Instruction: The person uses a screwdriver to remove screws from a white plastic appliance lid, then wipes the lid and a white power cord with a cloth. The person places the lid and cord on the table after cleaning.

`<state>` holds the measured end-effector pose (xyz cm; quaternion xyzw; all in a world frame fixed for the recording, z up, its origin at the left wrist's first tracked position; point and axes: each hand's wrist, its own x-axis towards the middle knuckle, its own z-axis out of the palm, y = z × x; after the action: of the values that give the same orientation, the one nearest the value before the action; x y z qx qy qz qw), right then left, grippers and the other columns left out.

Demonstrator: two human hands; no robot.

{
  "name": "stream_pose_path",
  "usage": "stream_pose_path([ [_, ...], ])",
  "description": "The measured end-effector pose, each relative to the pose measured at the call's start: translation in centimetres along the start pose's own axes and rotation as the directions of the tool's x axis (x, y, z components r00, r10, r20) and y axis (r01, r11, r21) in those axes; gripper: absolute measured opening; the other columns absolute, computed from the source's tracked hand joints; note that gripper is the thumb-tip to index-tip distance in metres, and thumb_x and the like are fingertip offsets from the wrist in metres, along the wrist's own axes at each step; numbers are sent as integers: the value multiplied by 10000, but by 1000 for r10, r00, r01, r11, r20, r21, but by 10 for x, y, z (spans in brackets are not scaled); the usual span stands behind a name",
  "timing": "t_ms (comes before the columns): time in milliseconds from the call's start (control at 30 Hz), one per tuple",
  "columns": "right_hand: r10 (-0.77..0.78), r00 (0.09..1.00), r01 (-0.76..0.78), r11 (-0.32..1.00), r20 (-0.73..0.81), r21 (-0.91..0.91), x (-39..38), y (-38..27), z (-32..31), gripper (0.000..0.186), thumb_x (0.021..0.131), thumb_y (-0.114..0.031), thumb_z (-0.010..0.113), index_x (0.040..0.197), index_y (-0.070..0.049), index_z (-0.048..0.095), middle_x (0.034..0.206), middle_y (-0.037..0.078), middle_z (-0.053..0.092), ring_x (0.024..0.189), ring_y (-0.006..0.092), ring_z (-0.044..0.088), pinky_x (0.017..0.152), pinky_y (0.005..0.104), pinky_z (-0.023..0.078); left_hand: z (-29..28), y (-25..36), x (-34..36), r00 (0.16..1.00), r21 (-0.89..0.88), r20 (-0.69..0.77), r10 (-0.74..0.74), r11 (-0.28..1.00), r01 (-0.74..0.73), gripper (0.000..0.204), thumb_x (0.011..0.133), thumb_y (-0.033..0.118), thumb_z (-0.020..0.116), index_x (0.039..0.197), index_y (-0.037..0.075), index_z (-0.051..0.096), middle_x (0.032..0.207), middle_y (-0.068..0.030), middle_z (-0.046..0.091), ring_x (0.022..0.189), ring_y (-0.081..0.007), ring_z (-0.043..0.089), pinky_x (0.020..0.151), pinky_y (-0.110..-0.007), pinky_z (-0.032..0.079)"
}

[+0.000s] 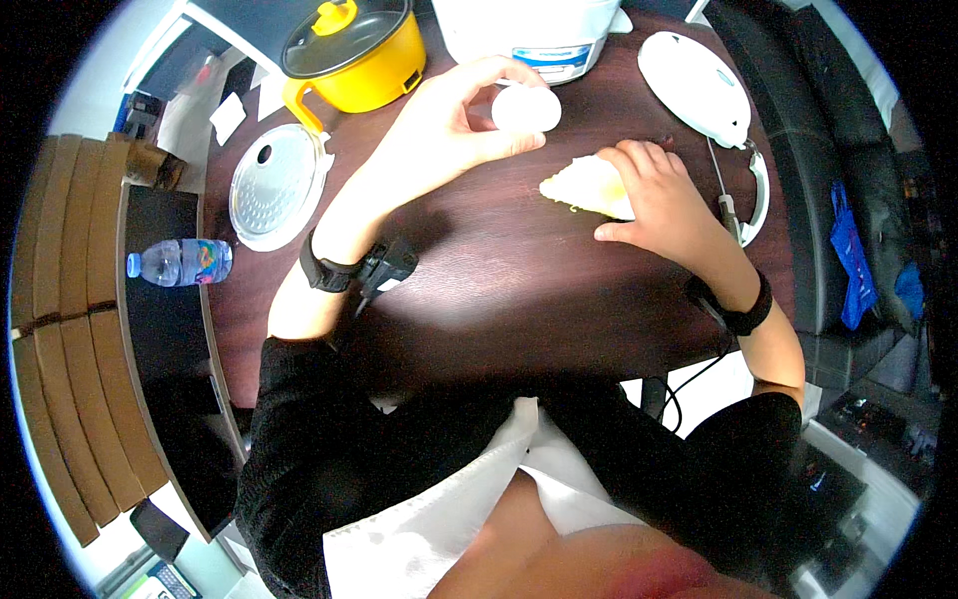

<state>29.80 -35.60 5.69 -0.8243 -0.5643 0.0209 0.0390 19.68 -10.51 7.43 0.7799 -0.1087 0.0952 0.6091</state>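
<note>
Above the far middle of the table, my left hand [471, 112] grips a smooth, white, round thing [527, 108] between thumb and fingers. Its kind is not clear. My right hand [659, 195] is curled over a pale yellow, wedge-shaped piece [587, 188] with a ragged edge, low over the tabletop. The fingers cover its right end, and what it is cannot be made out. Just beyond my left hand stands a white appliance [479, 25] with a blue label.
A yellow pot [374, 75] with a dark see-through lid stands far left, near a pale perforated disc [279, 190]. A white oval lid-like part [694, 85] lies far right, beside a white curved handle [760, 200]. A water bottle [185, 263] is left of the brown table [499, 309].
</note>
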Motion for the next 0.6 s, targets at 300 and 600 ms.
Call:
stream_pose_path([
  [300, -25, 999, 30, 987, -31, 161, 26, -11, -13, 372, 789, -240, 654, 1076, -49, 515, 998, 138, 576, 928, 311, 575, 805, 413, 446, -22, 1, -30, 997, 223, 62, 42, 973, -55, 342, 743, 118, 706, 1051, 25, 590, 933, -87, 641, 852, -172, 621, 760, -287, 507],
  [600, 32, 990, 55, 817, -140, 575, 67, -65, -21, 208, 783, -236, 683, 836, -57, 592, 659, 85, 578, 591, 208, 594, 556, 312, 457, -29, -2, -39, 985, 342, 160, 69, 932, -121, 336, 773, 154, 679, 1081, 42, 604, 948, -54, 624, 857, -130, 590, 741, -279, 487],
])
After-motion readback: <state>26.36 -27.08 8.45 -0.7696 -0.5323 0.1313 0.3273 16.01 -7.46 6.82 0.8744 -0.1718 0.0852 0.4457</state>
